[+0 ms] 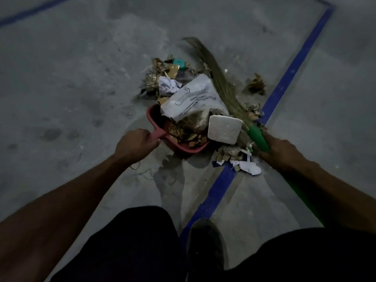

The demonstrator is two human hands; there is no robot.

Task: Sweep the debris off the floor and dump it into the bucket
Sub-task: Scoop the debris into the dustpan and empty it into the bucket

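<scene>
A red dustpan [184,147] rests on the grey floor, its handle gripped by my left hand [135,145]. Dry leaf bits, a white printed plastic bag [193,97] and a white foam block [224,129] lie in and over the pan. My right hand [281,152] grips the green handle of a grass broom [218,82], whose bristles lie along the right side of the debris pile [168,76]. Loose paper scraps [244,164] sit on the floor between the pan and my right hand. No bucket is in view.
A blue tape line [284,82] runs diagonally across the concrete floor under the pile's right edge. A stray clump of dry leaves [256,84] lies right of the broom. My dark shoe [205,247] and dark shorts fill the bottom.
</scene>
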